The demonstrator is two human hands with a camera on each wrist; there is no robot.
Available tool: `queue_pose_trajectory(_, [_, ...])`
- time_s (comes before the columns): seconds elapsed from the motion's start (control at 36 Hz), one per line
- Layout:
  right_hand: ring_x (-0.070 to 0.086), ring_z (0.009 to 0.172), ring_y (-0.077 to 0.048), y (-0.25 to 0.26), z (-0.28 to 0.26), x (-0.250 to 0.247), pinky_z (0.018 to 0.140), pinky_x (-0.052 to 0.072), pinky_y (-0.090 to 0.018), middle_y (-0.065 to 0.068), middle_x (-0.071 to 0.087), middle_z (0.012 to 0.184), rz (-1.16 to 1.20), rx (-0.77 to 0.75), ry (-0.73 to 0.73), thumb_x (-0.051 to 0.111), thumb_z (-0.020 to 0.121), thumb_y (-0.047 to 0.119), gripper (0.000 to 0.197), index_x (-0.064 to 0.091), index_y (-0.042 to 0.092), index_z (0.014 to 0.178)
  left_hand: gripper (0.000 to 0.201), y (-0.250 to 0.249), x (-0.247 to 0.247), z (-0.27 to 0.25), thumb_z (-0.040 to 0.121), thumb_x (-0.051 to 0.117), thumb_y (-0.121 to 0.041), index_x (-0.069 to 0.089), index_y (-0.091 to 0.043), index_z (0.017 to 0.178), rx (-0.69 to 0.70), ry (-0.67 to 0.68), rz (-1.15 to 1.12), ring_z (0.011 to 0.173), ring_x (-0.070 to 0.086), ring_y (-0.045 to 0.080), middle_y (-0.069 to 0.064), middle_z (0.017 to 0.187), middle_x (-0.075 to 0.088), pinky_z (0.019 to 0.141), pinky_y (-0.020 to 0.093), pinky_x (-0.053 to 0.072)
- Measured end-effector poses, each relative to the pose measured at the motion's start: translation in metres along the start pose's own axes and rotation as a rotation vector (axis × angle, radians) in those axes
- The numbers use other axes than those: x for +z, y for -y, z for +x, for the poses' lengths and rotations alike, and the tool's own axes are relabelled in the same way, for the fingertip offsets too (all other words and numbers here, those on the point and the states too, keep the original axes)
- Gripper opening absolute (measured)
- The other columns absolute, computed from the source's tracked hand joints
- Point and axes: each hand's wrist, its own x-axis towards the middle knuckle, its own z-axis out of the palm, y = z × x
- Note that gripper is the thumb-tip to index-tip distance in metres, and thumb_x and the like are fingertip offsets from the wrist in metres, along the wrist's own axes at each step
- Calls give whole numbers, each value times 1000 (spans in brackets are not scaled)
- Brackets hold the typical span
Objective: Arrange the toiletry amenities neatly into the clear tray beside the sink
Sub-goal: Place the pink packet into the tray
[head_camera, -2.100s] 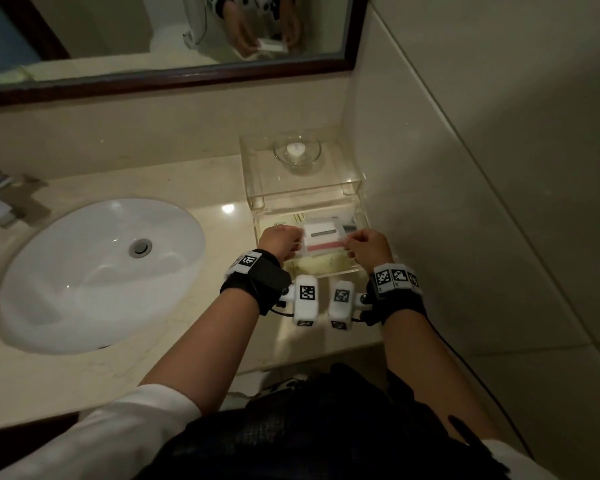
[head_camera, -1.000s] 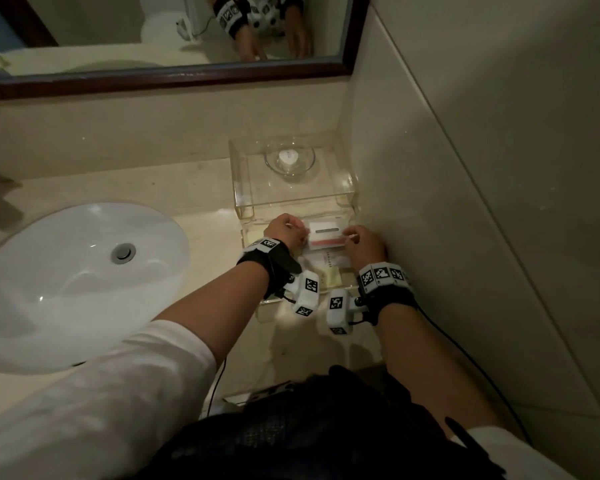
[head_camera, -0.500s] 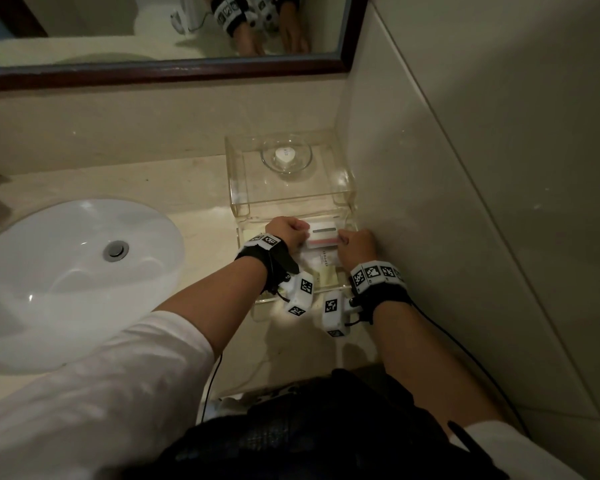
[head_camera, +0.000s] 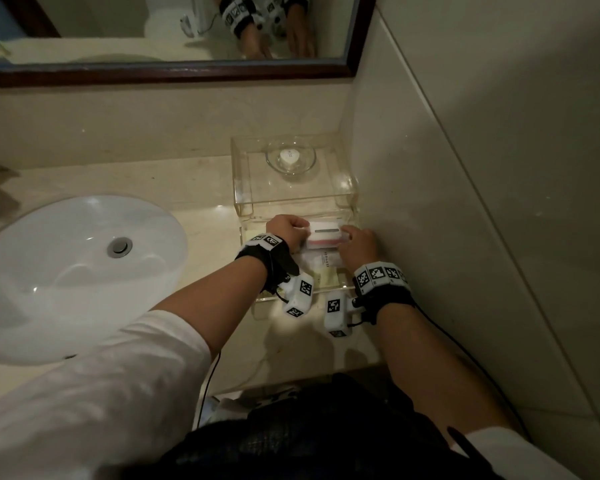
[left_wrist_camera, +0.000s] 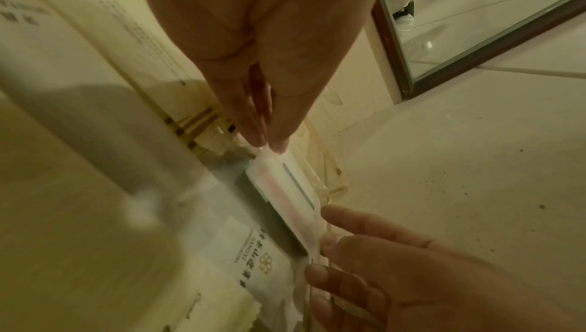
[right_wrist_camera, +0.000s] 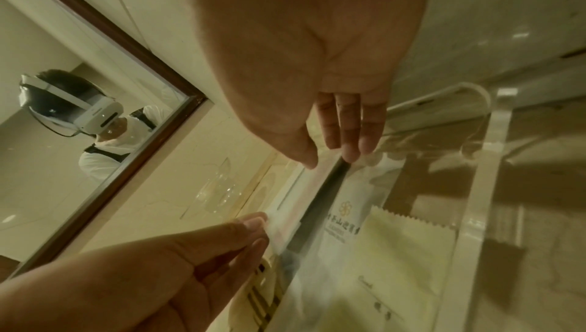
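Both hands work inside the clear acrylic tray (head_camera: pixel 248 237) that sits on the counter against the right wall, beside the white sink (head_camera: pixel 66 271). The left hand (head_camera: pixel 286 230) pinches one end of a flat white sachet with a pink stripe (head_camera: pixel 326 235) between thumb and fingertips, and the right hand (head_camera: pixel 357 245) pinches the opposite end the same way, as the wrist views show; the remaining fingers stay fairly straight. The sachet sits at the far end of the tray, over a white printed packet (head_camera: pixel 323 259) and a pale yellow sachet with a zigzag edge (right_wrist_camera: pixel 409 244); whether it already rests on them or hovers just above I cannot tell. The step in hand looks like setting this sachet down square. To do it well, keep both ends level, bring the long edge parallel to the tray's back wall, and lower it flat so it does not drag the packets beneath out of line. Then let go with both hands together, lifting the fingers straight up rather than sliding them off, because such light sachets shift easily. A glass dish (head_camera: pixel 291 157) stands on the raised clear shelf behind, well clear of the work.
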Motion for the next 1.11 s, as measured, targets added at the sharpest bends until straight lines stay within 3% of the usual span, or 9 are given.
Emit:
queue_pose_trajectory(0.11, [52, 120, -31, 1, 1, -3, 103, 45, -43, -15, 46, 137, 47, -2, -1, 50, 92, 11, 41, 53, 18, 132, 25, 1, -4, -3, 84, 68, -20, 70, -20, 109, 25, -10, 56, 97, 64, 15, 0, 106, 69, 81, 18, 47])
queue_pose_trajectory(0.31, [54, 116, -28, 1, 2, -4, 97, 45, -33, -13, 50, 133, 66, -14, -57, 55, 92, 13, 36, 53, 12, 128, 22, 5, -8, -7, 82, 71, -17, 71, -16, 104, 51, -41, 46, 103, 63, 18, 3, 110, 70, 81, 18, 44])
queue_pose_trajectory(0.53, [55, 113, -26, 21, -9, 1, 93, 42, -27, -13, 58, 124, 134, -134, -117, 48, 92, 5, 26, 59, 6, 115, 16, 9, -27, -21, 82, 70, -11, 72, -13, 98, 94, -91, -72, 89, 61, 12, 5, 104, 71, 82, 20, 46])
queue_pose_trajectory(0.67, [58, 108, -26, 48, -18, 20, 94, 47, -34, -12, 62, 116, 206, -203, -96, 48, 90, 7, 22, 62, 8, 107, 16, 17, -52, -35, 82, 64, -6, 69, -19, 75, 88, -123, -225, 88, 67, 19, 3, 90, 72, 92, 35, 54])
queue_pose_trajectory(0.75, [60, 103, -27, 67, -27, 34, 89, 49, -32, -12, 65, 111, 225, -253, -77, 48, 89, 7, 22, 63, 6, 106, 21, 26, -71, -43, 86, 57, -3, 67, -18, 75, 76, -139, -305, 80, 64, 19, -1, 79, 67, 88, 35, 56])
queue_pose_trajectory(0.86, [62, 97, -26, 93, -42, 57, 84, 52, -34, -10, 67, 105, 230, -337, -7, 48, 89, 7, 22, 65, 6, 103, 22, 43, -103, -60, 88, 54, -1, 64, -17, 77, 80, -190, -352, 74, 60, 13, -3, 79, 64, 70, 22, 52])
queue_pose_trajectory(1.0, [63, 96, -26, 127, -62, 91, 84, 51, -33, -11, 68, 102, 219, -418, 101, 48, 87, 4, 21, 65, 7, 100, 24, 76, -149, -85, 89, 53, -4, 64, -21, 75, 49, -263, -393, 76, 60, 12, -3, 80, 63, 70, 22, 49])
queue_pose_trajectory(1.11, [65, 91, -26, 157, -82, 122, 82, 53, -35, -2, 65, 89, 177, -446, 177, 49, 87, 5, 20, 66, 11, 95, 18, 112, -192, -107, 90, 54, -6, 63, -18, 79, 9, -344, -432, 75, 60, 12, -3, 86, 64, 68, 20, 49])
